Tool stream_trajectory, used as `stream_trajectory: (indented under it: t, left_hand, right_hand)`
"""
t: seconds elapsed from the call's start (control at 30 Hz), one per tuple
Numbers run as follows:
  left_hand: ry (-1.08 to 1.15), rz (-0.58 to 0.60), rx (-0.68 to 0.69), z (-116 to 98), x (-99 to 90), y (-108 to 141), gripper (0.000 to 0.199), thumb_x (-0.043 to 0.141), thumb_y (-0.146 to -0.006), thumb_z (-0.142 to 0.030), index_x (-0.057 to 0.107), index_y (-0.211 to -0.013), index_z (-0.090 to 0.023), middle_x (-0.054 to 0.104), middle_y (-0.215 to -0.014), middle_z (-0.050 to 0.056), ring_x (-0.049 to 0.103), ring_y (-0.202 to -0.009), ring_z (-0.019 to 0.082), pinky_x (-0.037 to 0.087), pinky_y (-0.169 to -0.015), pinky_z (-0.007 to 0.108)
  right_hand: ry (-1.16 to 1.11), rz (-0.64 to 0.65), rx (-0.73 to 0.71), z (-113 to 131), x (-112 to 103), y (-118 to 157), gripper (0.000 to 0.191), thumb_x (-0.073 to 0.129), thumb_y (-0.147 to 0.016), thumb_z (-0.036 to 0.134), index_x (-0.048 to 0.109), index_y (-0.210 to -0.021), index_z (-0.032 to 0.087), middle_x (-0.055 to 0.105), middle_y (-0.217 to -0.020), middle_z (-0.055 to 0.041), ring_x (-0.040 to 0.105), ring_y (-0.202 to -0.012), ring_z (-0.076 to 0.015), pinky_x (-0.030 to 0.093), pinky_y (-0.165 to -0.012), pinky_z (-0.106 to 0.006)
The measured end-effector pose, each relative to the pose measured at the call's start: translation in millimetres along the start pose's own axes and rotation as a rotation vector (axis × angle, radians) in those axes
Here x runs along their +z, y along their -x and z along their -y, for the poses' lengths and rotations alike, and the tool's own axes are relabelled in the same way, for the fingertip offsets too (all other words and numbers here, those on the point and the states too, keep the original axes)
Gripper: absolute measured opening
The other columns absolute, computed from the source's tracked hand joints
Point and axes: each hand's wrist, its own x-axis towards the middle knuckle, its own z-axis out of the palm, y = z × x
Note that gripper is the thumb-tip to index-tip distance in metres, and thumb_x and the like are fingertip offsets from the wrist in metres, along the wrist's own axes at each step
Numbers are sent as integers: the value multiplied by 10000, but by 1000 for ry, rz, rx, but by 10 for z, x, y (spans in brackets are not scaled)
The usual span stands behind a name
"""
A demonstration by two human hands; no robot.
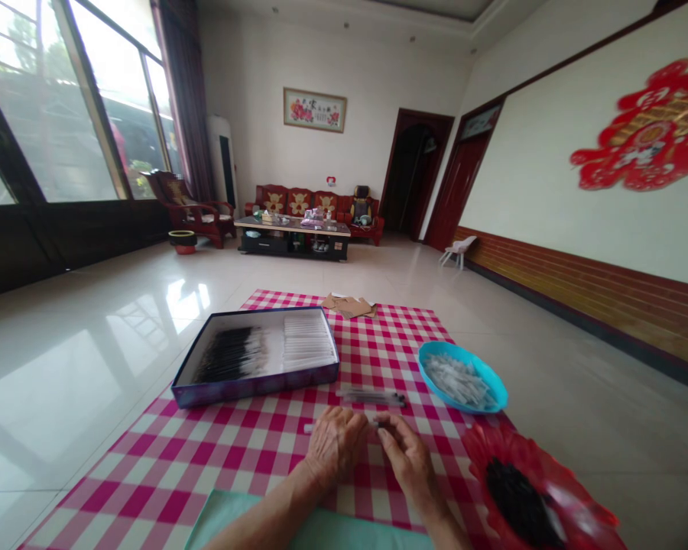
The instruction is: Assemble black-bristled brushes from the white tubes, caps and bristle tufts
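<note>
Slim white plastic tube (308, 428), long axis crosswise, under curled left hand (335, 447), nearer that hand; half-open right hand (408, 461), fingertips (382, 433) just beside far end, hold unclear. Clear-sleeved black-tipped pens (371, 397) just ahead on pink-checked cloth (149, 458).

bright daylight through tall windows (46, 99), glare on the floor tiles (172, 305), bowed frame edges

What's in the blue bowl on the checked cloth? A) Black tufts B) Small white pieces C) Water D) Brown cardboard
B: the blue bowl holds a heap of small white pieces.
</note>
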Motion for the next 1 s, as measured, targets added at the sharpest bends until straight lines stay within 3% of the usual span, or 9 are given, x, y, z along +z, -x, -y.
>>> stream_trajectory:
  t: [0.1,0.27,0.43,0.57,0.67,0.8,1.0]
  left_hand:
    - [-3,3,0,1,8,-2,239,429,-922,-285,533,-718,-214,568,-642,3,500,-608,159,305,-614,297]
    - [-12,11,6,2,37,6,252,418,-927,-304,532,-720,-215,566,-648,3,502,-619,160,312,-621,301]
    - [-3,-7,5,-5,41,9,250,411,-927,-290,548,-732,-216,567,-642,6,505,-611,157,315,-613,296]
    - [7,-6,-3,-5,26,3,242,422,-920,-277,538,-717,-215,570,-645,5,510,-616,159,326,-618,292]
    - [14,3,-8,-2,17,-4,237,425,-922,-279,532,-720,-215,572,-652,4,516,-631,161,336,-636,289]
    - [2,10,-5,-4,25,-5,240,429,-919,-282,530,-712,-213,571,-649,5,514,-625,161,331,-628,290]
    - [0,11,4,-17,40,2,224,432,-913,-267,544,-727,-213,573,-651,5,515,-625,160,319,-620,293]
  right_hand:
    - [1,-41,29,-5,13,2,353,595,-805,421,609,-1066,183,696,-1017,-97,656,-935,-249,537,-775,-320]
    - [235,-88,-28,30,-3,-3,302,536,-832,452,674,-822,183,707,-773,-64,660,-734,-222,525,-668,-279]
    - [109,-24,-54,25,-6,-7,299,569,-816,427,667,-956,182,710,-942,-94,659,-888,-244,526,-797,-337]
    - [-24,-60,21,-6,18,-10,460,629,-761,467,610,-1107,163,686,-1056,-127,654,-950,-265,541,-789,-354]
    - [88,-133,59,15,29,-14,409,572,-788,517,666,-969,163,718,-937,-104,669,-872,-256,538,-743,-316]
    - [240,-109,32,51,27,-16,417,501,-815,556,671,-781,177,704,-702,-56,652,-667,-218,512,-609,-265]
    - [162,-74,18,60,-5,7,402,538,-794,543,672,-878,173,720,-840,-75,667,-780,-233,530,-696,-284]
